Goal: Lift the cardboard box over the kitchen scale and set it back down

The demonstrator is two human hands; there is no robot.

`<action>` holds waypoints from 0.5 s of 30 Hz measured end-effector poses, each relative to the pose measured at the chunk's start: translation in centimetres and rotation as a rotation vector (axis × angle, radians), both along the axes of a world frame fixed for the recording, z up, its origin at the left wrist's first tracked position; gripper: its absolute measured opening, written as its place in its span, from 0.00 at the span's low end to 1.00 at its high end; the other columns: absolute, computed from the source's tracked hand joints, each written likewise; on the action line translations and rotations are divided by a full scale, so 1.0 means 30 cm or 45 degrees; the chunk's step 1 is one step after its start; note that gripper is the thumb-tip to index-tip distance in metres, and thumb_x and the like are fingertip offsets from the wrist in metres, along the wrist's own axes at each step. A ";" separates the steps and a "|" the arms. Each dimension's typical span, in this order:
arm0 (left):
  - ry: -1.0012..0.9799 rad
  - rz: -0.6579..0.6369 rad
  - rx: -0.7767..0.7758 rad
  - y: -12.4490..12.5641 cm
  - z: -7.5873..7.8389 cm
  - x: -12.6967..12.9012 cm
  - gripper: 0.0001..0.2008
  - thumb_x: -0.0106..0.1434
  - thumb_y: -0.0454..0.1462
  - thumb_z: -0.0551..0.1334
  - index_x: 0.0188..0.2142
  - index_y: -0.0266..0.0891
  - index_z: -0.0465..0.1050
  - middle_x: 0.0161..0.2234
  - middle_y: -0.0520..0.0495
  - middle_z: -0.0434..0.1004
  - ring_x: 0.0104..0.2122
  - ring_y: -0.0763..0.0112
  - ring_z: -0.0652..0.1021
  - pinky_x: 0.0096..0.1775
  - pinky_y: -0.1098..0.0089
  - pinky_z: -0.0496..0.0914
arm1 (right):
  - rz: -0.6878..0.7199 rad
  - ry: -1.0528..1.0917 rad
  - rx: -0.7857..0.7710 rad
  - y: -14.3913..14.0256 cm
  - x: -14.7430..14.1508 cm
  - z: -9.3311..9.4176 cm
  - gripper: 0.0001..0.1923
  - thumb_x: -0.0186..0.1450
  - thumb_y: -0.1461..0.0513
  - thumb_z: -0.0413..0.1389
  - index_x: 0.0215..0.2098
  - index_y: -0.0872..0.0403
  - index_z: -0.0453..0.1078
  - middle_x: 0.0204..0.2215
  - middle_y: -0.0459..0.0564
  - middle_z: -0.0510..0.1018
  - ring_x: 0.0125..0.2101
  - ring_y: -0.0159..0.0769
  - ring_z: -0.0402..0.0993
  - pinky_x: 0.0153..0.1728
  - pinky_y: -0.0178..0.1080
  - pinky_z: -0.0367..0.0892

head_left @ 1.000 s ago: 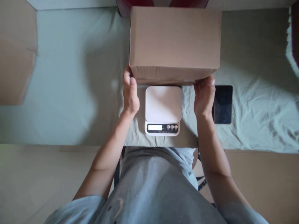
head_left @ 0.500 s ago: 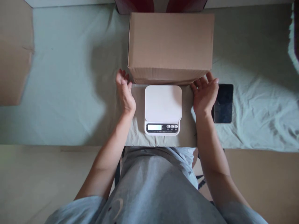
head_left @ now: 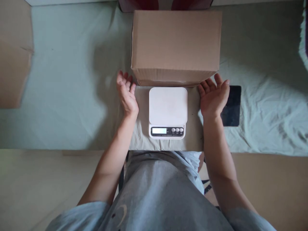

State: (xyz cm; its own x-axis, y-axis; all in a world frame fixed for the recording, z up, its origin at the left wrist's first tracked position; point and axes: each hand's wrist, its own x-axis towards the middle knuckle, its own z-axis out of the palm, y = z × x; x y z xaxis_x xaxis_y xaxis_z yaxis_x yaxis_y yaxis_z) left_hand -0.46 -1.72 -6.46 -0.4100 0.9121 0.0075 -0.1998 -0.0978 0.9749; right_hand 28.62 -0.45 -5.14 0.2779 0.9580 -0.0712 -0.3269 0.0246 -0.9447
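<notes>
A closed cardboard box [head_left: 176,41] stands on the cloth-covered table, just behind a white digital kitchen scale [head_left: 167,106]. The scale's display is lit, though I cannot read it, and its platform bears nothing. My left hand [head_left: 127,93] rests palm up by the box's near left corner, fingers apart and holding nothing. By the near right corner, my right hand [head_left: 213,94] lies palm up too, its fingers spread and no object in it. Whether the fingertips of either hand touch the box I cannot tell.
A dark smartphone [head_left: 232,106] lies right beside my right hand, partly covered by it. Folded cardboard [head_left: 14,64] is at the far left. Behind the box stands a dark red object [head_left: 139,4], cut off by the picture's top. The table's green cloth [head_left: 60,80] has wrinkles.
Both hands have shifted slightly outward, away from the box's near corners, and their fingers have opened a little more. The box and scale stay in place.
</notes>
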 end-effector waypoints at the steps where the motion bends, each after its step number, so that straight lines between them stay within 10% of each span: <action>1: 0.020 -0.017 0.004 -0.001 -0.001 -0.001 0.35 0.61 0.65 0.42 0.62 0.55 0.55 0.66 0.50 0.57 0.66 0.61 0.60 0.62 0.58 0.60 | -0.008 -0.011 -0.003 0.001 0.002 -0.003 0.28 0.62 0.39 0.41 0.47 0.46 0.67 0.45 0.49 0.75 0.52 0.41 0.74 0.54 0.54 0.68; 15: 0.103 -0.231 0.021 0.027 0.115 0.060 0.38 0.57 0.67 0.48 0.57 0.49 0.65 0.65 0.48 0.61 0.68 0.62 0.56 0.66 0.60 0.53 | 0.225 -0.215 0.078 -0.007 -0.110 0.146 0.28 0.55 0.35 0.47 0.43 0.40 0.70 0.51 0.45 0.75 0.58 0.46 0.67 0.60 0.54 0.62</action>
State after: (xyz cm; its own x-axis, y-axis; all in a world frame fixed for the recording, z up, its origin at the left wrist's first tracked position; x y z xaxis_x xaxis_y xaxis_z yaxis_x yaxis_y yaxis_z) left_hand 1.34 -0.91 -3.02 -0.2365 0.9704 0.0495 -0.1364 -0.0836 0.9871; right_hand 25.30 -0.66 -0.76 0.1086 0.9939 0.0214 -0.1690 0.0396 -0.9848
